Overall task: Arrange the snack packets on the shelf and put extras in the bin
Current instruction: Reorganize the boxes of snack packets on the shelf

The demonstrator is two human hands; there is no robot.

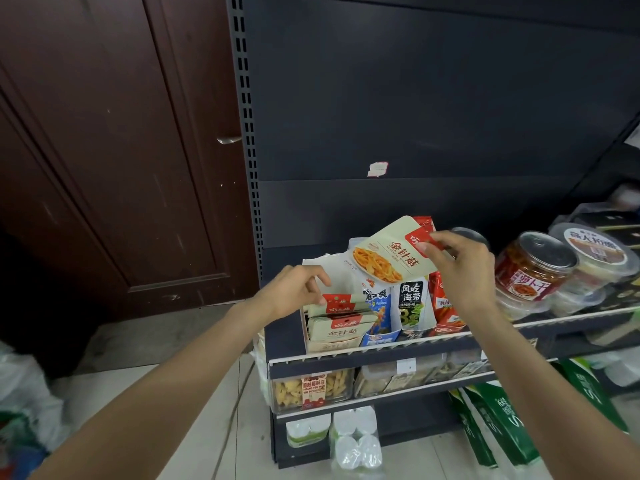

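Note:
My right hand (460, 261) pinches the red corner of a pale green mushroom snack packet (384, 256) and holds it tilted in the air above the shelf. My left hand (294, 289) has its fingers curled on the tops of matching green packets (341, 317) standing in a display box (306, 332) at the left end of the shelf (374, 355). To the right of that box stand blue packets (379, 317), seaweed packets (412, 304) and red packets (445, 306).
Clear jars with red labels (535, 268) and white tubs (588, 258) lie on the shelf at right. Boxes of dried snacks (311, 388) fill the lower shelf. Tissue packs (356, 441) and green bags (498, 420) stand on the floor. A brown door (104, 150) is at left.

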